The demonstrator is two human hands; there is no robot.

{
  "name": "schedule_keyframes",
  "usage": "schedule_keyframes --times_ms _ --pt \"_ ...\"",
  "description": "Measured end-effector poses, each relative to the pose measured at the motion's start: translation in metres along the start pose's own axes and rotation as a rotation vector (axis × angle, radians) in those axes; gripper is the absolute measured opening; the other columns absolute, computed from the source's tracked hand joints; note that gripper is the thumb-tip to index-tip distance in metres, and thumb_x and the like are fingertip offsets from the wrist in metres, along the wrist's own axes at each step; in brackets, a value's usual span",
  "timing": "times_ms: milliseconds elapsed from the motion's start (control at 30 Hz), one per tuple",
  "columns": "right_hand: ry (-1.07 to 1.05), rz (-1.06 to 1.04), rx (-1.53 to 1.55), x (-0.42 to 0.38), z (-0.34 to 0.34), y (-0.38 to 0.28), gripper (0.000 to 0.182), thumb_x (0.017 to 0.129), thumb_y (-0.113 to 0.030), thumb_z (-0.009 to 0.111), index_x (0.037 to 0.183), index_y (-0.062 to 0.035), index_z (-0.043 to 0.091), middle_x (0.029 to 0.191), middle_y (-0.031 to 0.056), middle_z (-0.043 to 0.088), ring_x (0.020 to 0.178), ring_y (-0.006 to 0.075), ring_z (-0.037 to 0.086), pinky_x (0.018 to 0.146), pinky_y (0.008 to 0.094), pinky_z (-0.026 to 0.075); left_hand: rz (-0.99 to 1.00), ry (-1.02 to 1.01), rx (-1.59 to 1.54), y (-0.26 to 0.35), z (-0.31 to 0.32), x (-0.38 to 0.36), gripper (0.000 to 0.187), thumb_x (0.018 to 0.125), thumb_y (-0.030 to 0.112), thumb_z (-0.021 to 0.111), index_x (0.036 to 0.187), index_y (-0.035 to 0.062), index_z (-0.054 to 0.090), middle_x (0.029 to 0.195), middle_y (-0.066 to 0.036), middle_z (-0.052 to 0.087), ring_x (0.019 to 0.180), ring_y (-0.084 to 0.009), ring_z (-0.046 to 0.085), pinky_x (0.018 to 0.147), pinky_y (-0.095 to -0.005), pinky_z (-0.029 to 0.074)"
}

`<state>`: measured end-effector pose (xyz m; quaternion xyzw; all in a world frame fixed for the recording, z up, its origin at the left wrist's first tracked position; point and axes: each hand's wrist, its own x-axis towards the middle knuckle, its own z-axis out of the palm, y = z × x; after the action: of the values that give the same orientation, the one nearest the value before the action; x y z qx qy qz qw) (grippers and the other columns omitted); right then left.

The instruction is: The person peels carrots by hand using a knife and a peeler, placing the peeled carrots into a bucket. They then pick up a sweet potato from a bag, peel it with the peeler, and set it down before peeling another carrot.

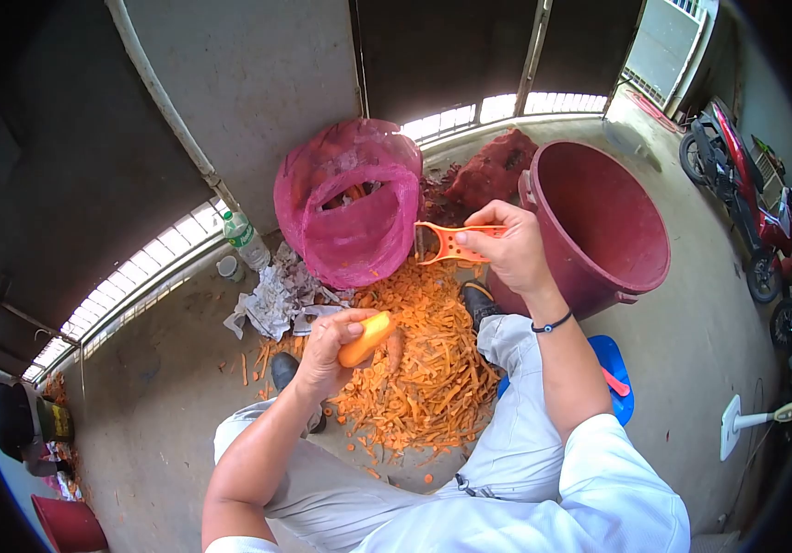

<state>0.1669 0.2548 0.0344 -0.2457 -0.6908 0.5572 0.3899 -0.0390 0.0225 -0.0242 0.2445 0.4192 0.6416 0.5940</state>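
Note:
My left hand (327, 350) is closed around a peeled carrot (368, 338), smooth and bright orange, held up over the floor. In my right hand (514, 253) is an orange Y-shaped peeler (459, 243), gripped by its perforated handle with the blade end pointing left. The peeler is apart from the carrot, higher and to its right. Below both hands lies a large heap of orange peelings (428, 387) between my feet. An unpeeled-looking carrot (395, 352) rests on the heap, just right of the left hand.
Beyond the heap sits a pink mesh sack (359, 249) with carrots inside. A big maroon tub (650, 241) leans at the right, near a red sack (497, 170). Crumpled paper (276, 300) and a plastic bottle (247, 241) lie left. A motorcycle (737, 184) stands far right.

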Motion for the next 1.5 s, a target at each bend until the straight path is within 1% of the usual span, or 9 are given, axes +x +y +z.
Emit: schedule_keyframes --times_ms 167,300,467,733,900,967,1067,1167,1500 --pt "0.039 0.056 0.031 -0.014 -0.022 -0.026 0.018 0.084 -0.005 0.083 0.094 -0.0001 0.070 0.082 0.0047 0.071 0.070 0.0062 0.065 0.062 0.0224 0.053 -0.068 -0.158 -0.158 0.010 -0.003 -0.003 0.058 0.083 0.038 0.073 0.127 0.0025 0.061 0.098 -0.011 0.065 0.067 -0.0164 0.051 0.054 -0.0294 0.036" --pt "0.186 0.072 -0.042 -0.054 -0.054 -0.018 0.017 0.090 -0.013 0.080 0.095 -0.0016 0.068 0.080 0.0029 0.067 0.054 0.0047 0.053 0.045 0.0200 0.039 -0.031 -0.195 -0.087 0.016 0.001 -0.010 0.057 0.081 0.038 0.074 0.125 0.0039 0.061 0.098 -0.011 0.064 0.067 -0.0178 0.052 0.054 -0.0298 0.035" --pt "0.496 0.166 -0.036 -0.145 -0.108 0.017 0.018 0.092 -0.011 0.078 0.103 -0.0023 0.066 0.080 0.0021 0.067 0.053 0.0057 0.056 0.045 0.0195 0.042 0.078 -0.180 -0.038 0.022 0.006 -0.021 0.051 0.082 0.011 0.078 0.130 0.0000 0.064 0.107 -0.008 0.069 0.083 -0.0170 0.068 0.071 -0.0306 0.056" --pt "0.655 0.466 -0.353 -0.244 -0.166 0.054 0.024 0.091 0.002 0.069 0.114 -0.0010 0.062 0.088 0.0087 0.072 0.054 0.0086 0.062 0.042 0.0208 0.044 0.143 -0.080 0.141 0.023 0.018 -0.022 0.049 0.079 0.000 0.085 0.124 -0.0012 0.064 0.108 -0.006 0.069 0.088 -0.0119 0.066 0.073 -0.0289 0.057" --pt "0.738 0.440 -0.304 -0.259 -0.167 0.067 0.027 0.092 0.000 0.071 0.118 -0.0011 0.062 0.092 0.0090 0.073 0.055 0.0088 0.063 0.041 0.0204 0.042 0.230 -0.069 0.305 0.011 0.015 -0.013 0.050 0.080 0.004 0.086 0.124 -0.0034 0.064 0.106 -0.006 0.070 0.085 -0.0096 0.065 0.072 -0.0262 0.054" --pt "0.785 0.188 -0.127 -0.234 -0.138 0.033 0.025 0.094 -0.004 0.073 0.117 0.0003 0.063 0.090 0.0048 0.071 0.058 0.0069 0.062 0.048 0.0195 0.046 0.207 -0.062 0.327 0.008 0.016 -0.013 0.051 0.079 0.004 0.086 0.125 -0.0035 0.064 0.107 -0.007 0.070 0.085 -0.0101 0.065 0.072 -0.0273 0.055" --pt "0.584 -0.042 -0.159 -0.196 -0.089 -0.011 0.027 0.094 -0.002 0.073 0.120 0.0007 0.064 0.100 0.0040 0.070 0.080 0.0064 0.066 0.064 0.0196 0.054 0.196 -0.044 0.386 0.007 0.019 -0.014 0.054 0.077 0.005 0.085 0.125 -0.0039 0.064 0.106 -0.007 0.071 0.085 -0.0107 0.066 0.072 -0.0274 0.055" --pt "0.234 -0.035 -0.050 -0.169 -0.025 -0.061 0.027 0.092 0.004 0.072 0.118 0.0027 0.064 0.103 0.0057 0.070 0.090 0.0101 0.069 0.082 0.0249 0.058 0.159 -0.012 0.476 0.007 0.023 -0.017 0.055 0.074 0.006 0.084 0.125 -0.0055 0.065 0.104 -0.008 0.072 0.084 -0.0109 0.066 0.072 -0.0271 0.054" --pt "-0.231 -0.142 -0.333 -0.112 0.037 -0.072 0.020 0.093 0.001 0.073 0.111 0.0024 0.066 0.094 0.0057 0.072 0.086 0.0077 0.069 0.077 0.0239 0.056 0.147 -0.002 0.708 0.006 0.019 -0.021 0.059 0.068 0.019 0.084 0.120 -0.0029 0.071 0.099 -0.009 0.074 0.083 -0.0124 0.067 0.076 -0.0276 0.054"
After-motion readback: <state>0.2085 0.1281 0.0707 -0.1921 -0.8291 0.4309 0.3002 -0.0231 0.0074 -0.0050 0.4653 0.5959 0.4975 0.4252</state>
